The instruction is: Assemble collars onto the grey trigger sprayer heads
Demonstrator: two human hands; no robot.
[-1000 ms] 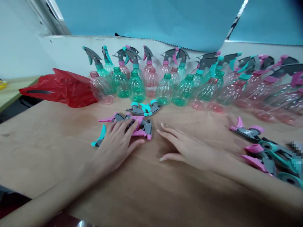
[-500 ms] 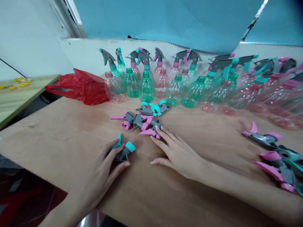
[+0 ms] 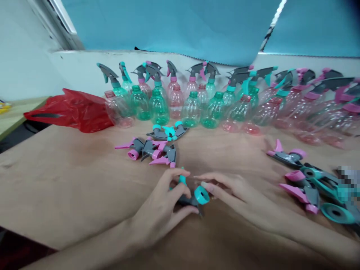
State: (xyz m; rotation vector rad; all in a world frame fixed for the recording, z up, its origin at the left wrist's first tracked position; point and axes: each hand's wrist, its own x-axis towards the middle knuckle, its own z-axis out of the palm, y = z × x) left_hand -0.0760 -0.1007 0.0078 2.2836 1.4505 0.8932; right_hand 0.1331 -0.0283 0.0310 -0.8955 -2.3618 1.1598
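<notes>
My left hand [image 3: 165, 202] is closed around a spray trigger head [image 3: 186, 200] with a grey body, a teal lever and a teal screw collar facing right. My right hand [image 3: 236, 195] is beside that collar, fingers bent and apart; one fingertip appears to touch the collar's edge. Just beyond my hands lies a small pile of grey and pink spray heads [image 3: 167, 153]. Behind it are grey and teal spray heads [image 3: 168, 132], lying on their sides.
Clear green and pink bottles [image 3: 160, 108] line the back of the wooden table [image 3: 70, 180], several with spray heads fitted, others with bare necks. A red plastic bag [image 3: 81, 110] lies at the left. More loose spray heads [image 3: 306, 191] lie at the right.
My left hand has moved right with the teal spray head. My right hand has left the pink pile and come to the spray head's collar. The view has shifted right.
</notes>
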